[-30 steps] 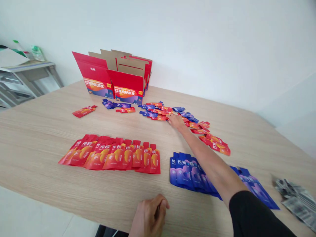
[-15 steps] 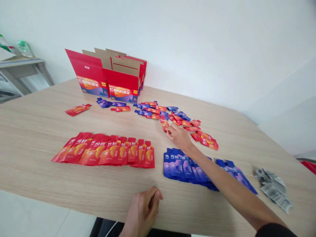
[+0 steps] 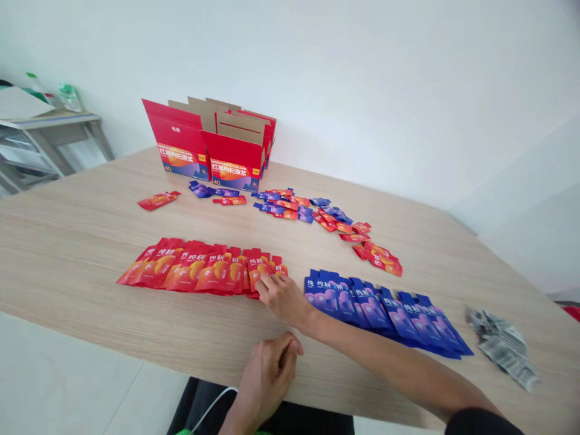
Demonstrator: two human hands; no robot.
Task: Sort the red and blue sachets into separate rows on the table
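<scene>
My right hand [image 3: 283, 299] reaches across to the row of red pouches and pinches the lower part of a red pouch [image 3: 258, 264] near the row's right end. That pouch lies over its neighbours, printed side up. Other red pouches [image 3: 179, 266] overlap in a line to the left. My left hand [image 3: 270, 370] rests at the table's front edge, fingers curled in, with nothing visible in it. Beneath and beyond my right forearm, a row of overlapping blue pouches [image 3: 369, 305] fans out to the right.
Open red cartons [image 3: 235, 160] stand at the back left. Mixed small red and blue pouches [image 3: 283, 205] lie scattered behind the rows, with more red ones [image 3: 383, 258] to the right. Crumpled silvery packets [image 3: 502, 344] sit at the far right of the wooden table [image 3: 81, 241].
My right hand has brought a red pouch from the scattered pile forward and left onto the red row. My left hand stays curled at the edge. The view has shifted slightly.
</scene>
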